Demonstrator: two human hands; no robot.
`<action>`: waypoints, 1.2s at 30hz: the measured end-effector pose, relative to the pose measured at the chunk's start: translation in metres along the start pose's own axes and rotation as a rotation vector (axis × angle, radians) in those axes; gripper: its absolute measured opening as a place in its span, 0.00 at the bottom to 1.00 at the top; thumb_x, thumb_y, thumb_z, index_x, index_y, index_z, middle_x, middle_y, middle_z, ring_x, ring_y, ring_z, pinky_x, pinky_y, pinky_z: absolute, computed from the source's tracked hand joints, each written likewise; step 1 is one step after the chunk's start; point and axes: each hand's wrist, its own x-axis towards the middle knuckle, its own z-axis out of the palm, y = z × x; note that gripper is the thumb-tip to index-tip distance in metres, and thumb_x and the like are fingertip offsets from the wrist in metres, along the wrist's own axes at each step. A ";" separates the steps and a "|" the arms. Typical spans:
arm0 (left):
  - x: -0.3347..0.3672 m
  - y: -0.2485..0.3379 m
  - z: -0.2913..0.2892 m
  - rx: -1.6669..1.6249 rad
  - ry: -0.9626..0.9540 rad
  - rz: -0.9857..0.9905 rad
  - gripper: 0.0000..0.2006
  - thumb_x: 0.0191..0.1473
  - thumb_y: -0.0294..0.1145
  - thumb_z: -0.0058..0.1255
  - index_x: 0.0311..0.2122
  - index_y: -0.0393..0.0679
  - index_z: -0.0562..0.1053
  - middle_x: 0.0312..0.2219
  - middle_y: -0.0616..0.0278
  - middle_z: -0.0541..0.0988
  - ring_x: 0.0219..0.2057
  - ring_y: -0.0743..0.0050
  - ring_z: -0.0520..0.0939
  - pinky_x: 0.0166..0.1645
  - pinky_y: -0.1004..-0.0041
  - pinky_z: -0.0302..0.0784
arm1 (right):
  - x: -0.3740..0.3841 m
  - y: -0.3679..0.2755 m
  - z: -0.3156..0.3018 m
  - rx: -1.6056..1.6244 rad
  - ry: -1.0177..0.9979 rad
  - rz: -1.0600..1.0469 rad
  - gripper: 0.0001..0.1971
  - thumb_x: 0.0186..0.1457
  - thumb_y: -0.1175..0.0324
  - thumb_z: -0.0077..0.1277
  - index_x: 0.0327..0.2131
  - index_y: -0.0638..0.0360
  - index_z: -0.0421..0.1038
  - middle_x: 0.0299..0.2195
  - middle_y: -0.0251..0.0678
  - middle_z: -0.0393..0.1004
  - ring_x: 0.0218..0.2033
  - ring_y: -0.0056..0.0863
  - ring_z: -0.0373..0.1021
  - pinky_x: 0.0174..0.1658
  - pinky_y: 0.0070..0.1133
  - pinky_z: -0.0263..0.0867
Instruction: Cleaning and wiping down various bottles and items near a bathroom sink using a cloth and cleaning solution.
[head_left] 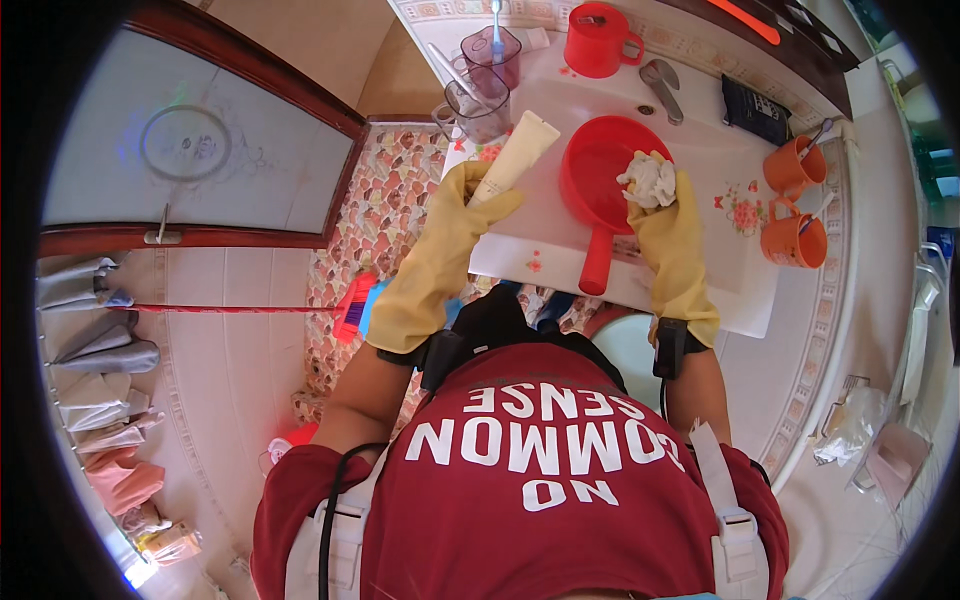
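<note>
Yellow rubber gloves cover both of my hands. My left hand (pixel 472 200) is closed round the lower part of a cream-coloured squeeze tube (pixel 518 155), which tilts up to the right over the washbasin's left edge. My right hand (pixel 660 222) grips a crumpled white cloth or wad of paper (pixel 648 180); which of the two I cannot tell. That wad is over the right side of a red plastic dipper (pixel 590 165), whose handle points toward me. The dipper rests in the white washbasin (pixel 520 258).
Behind the dipper are a chrome tap (pixel 662 88) and a red mug (pixel 597 42). Clear cups (pixel 478 108) with toothbrushes stand at the back left. Orange cups (pixel 795 240) and a dark packet (pixel 756 110) sit at the right. A framed door (pixel 200 140) is far left.
</note>
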 end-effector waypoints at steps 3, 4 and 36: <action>-0.002 -0.006 -0.008 -0.136 -0.024 -0.015 0.26 0.50 0.30 0.69 0.52 0.37 0.71 0.39 0.61 0.80 0.38 0.78 0.80 0.44 0.76 0.75 | -0.007 -0.004 0.002 -0.053 -0.019 0.006 0.23 0.70 0.54 0.45 0.58 0.61 0.68 0.54 0.43 0.74 0.46 0.31 0.74 0.41 0.25 0.69; 0.000 -0.009 -0.013 -0.142 -0.026 -0.011 0.26 0.50 0.30 0.69 0.52 0.37 0.71 0.39 0.61 0.80 0.38 0.78 0.80 0.44 0.76 0.75 | -0.008 -0.005 0.002 -0.072 -0.023 0.016 0.23 0.70 0.54 0.45 0.58 0.60 0.69 0.53 0.41 0.75 0.44 0.28 0.74 0.37 0.22 0.66; 0.042 0.021 -0.148 0.223 -0.428 -0.207 0.25 0.61 0.53 0.54 0.47 0.37 0.77 0.27 0.62 0.83 0.27 0.82 0.80 0.32 0.82 0.69 | -0.025 0.022 0.045 -0.505 0.187 -0.336 0.25 0.71 0.57 0.44 0.57 0.73 0.65 0.43 0.45 0.77 0.41 0.30 0.74 0.48 0.28 0.69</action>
